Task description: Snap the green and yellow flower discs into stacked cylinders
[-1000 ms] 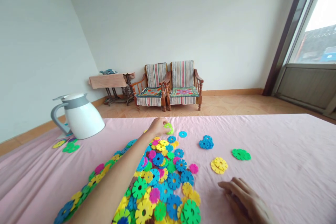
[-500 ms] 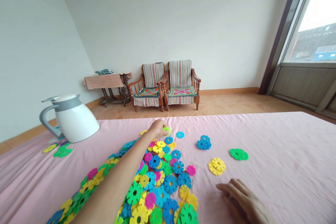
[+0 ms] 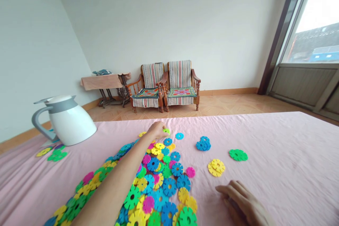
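Note:
My left hand reaches across to the far side of a big heap of plastic notched discs. Its fingers are closed on the edge of a lime-green notched disc. A light-blue disc lies just right of it. My right hand rests on the cloth at the lower right, holding nothing, fingers loosely bent and partly spread. Beyond it are a small yellow group of discs, a blue group and a green group. My left forearm hides part of the heap.
A white and grey jug stands at the left of the pink tablecloth. Several green, yellow and purple discs lie before it. Past the table's far edge are two wooden armchairs and a cloth-covered sewing table.
The whole view has shifted slightly, so things sit a little further left. Both hands keep nearly the same places, and the left still holds the lime-green disc.

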Action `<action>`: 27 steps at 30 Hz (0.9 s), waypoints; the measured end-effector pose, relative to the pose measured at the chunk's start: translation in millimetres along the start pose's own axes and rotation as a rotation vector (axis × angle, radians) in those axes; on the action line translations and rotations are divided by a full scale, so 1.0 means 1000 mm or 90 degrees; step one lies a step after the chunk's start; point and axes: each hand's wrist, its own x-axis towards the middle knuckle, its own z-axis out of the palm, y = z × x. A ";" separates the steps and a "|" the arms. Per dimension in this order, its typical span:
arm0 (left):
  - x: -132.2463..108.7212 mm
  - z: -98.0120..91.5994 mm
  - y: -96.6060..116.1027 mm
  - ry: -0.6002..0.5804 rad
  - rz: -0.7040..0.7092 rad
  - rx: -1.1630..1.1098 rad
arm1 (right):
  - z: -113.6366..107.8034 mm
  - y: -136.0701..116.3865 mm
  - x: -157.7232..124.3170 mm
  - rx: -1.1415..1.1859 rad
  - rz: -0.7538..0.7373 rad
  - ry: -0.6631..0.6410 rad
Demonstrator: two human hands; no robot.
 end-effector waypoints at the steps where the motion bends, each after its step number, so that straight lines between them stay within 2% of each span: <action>1: 0.000 -0.001 0.001 0.004 0.003 -0.003 | 0.000 0.000 0.000 0.003 0.000 -0.001; 4: -0.008 -0.007 0.005 0.036 0.021 -0.023 | 0.001 -0.001 -0.001 0.018 0.010 -0.008; 7: -0.033 -0.022 0.011 0.084 0.040 -0.057 | 0.003 -0.003 -0.003 0.044 0.030 -0.019; 12: -0.114 -0.054 0.018 0.111 0.063 -0.135 | 0.003 -0.001 -0.004 0.050 0.045 -0.079; 15: -0.163 -0.068 0.013 0.123 0.029 -0.191 | 0.000 0.000 -0.003 0.037 0.039 -0.107; 17: -0.188 -0.072 0.009 0.146 -0.010 -0.209 | 0.000 0.000 -0.003 0.024 0.034 -0.108; 21: -0.220 -0.065 0.012 0.186 -0.036 -0.223 | -0.001 -0.004 -0.002 -0.012 -0.001 -0.104; 27: -0.254 -0.032 0.042 0.168 0.075 -0.215 | -0.001 -0.011 -0.003 -0.084 -0.049 -0.122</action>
